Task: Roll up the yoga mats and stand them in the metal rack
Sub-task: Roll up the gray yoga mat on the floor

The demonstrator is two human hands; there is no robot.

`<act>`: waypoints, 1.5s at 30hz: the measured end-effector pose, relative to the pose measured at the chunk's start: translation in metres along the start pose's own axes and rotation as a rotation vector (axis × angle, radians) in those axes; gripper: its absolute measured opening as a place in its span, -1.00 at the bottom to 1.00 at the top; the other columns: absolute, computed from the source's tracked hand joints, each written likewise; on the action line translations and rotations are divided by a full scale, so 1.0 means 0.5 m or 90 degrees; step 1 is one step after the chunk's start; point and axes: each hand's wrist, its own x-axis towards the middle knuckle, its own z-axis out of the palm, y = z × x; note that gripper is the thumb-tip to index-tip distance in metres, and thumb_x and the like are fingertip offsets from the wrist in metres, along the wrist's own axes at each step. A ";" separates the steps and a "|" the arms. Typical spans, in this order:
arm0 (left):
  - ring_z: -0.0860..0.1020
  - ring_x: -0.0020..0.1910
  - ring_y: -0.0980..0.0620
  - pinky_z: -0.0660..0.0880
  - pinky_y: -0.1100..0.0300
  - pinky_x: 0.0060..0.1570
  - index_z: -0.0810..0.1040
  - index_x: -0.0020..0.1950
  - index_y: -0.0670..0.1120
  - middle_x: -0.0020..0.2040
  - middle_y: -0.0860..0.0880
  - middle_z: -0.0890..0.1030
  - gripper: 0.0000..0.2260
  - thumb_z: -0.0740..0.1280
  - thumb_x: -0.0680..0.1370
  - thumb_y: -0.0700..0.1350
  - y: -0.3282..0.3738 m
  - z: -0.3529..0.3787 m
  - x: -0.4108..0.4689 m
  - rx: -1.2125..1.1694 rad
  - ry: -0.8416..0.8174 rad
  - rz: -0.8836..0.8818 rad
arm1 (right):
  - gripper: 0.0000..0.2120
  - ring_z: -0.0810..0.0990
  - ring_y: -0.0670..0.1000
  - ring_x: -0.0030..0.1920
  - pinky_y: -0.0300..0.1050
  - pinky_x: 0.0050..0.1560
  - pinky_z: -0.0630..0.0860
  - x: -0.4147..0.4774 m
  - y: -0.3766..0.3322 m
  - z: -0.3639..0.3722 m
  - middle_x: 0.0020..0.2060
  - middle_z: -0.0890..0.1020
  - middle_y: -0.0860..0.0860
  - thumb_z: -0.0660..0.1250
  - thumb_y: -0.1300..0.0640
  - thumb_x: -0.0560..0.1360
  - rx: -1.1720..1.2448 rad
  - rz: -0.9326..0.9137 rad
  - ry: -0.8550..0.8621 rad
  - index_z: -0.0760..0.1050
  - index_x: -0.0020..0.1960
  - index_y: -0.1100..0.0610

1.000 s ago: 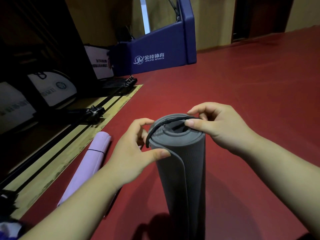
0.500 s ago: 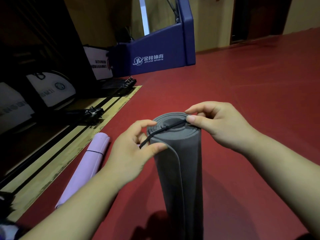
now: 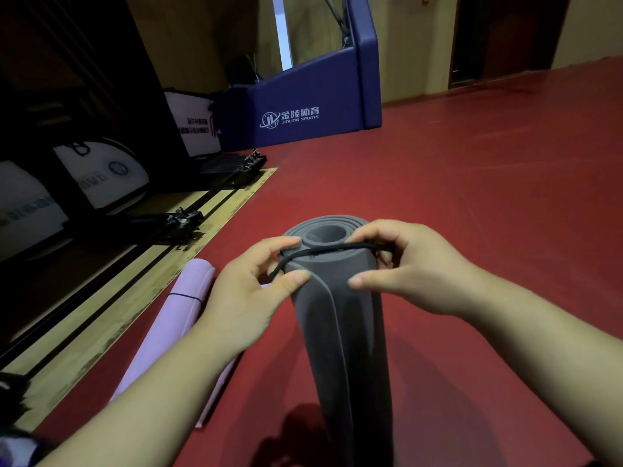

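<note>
Nearby, a lilac rolled mat (image 3: 175,318) is lying beside the upright grey mat (image 3: 340,332), left hand (image 3: 246,298) and right hand (image 3: 414,274) pinching its black band (image 3: 323,251).

grey mat (image 3: 340,348): rolled, upright on red floor (image 3: 472,197), open end up
black band (image 3: 323,250): stretched across the roll's top rim
left hand (image 3: 249,291): fingers pinch the band's left end, thumb on the roll
right hand (image 3: 411,274): fingers hooked over the band's right end, thumb on the roll
purple mat (image 3: 168,328): rolled, lying flat left of the grey mat
blue pad (image 3: 303,106): far back, by the wall
</note>
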 end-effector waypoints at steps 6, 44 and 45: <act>0.53 -0.06 0.09 0.51 0.11 0.13 0.38 0.34 0.47 -0.12 0.11 0.52 -0.21 0.67 0.30 -0.06 -0.009 0.002 -0.008 0.146 -0.061 0.029 | -0.54 0.56 -0.11 -0.15 -0.23 -0.04 0.49 0.001 0.013 0.022 -0.15 0.53 -0.12 0.67 0.12 0.31 -0.063 -0.053 0.153 0.62 0.09 -0.24; 0.48 0.12 -0.04 0.50 -0.05 0.17 -0.47 0.52 0.35 0.24 -0.02 0.53 0.32 0.65 0.31 0.18 -0.228 0.059 -0.068 0.312 -0.189 -0.099 | 0.37 0.51 -0.47 -0.07 -0.55 -0.09 0.35 -0.033 0.207 0.093 -0.09 0.46 -0.34 0.71 0.13 0.27 -0.132 0.103 -0.158 -0.31 0.59 -0.26; 0.47 0.08 -0.03 0.51 -0.04 0.15 -0.48 0.53 0.34 0.19 -0.02 0.53 0.33 0.65 0.31 0.17 -0.238 0.062 -0.075 0.312 -0.196 -0.115 | 0.37 0.49 -0.51 -0.09 -0.57 -0.10 0.33 -0.037 0.214 0.099 -0.10 0.45 -0.36 0.71 0.13 0.28 -0.131 0.115 -0.165 -0.34 0.57 -0.28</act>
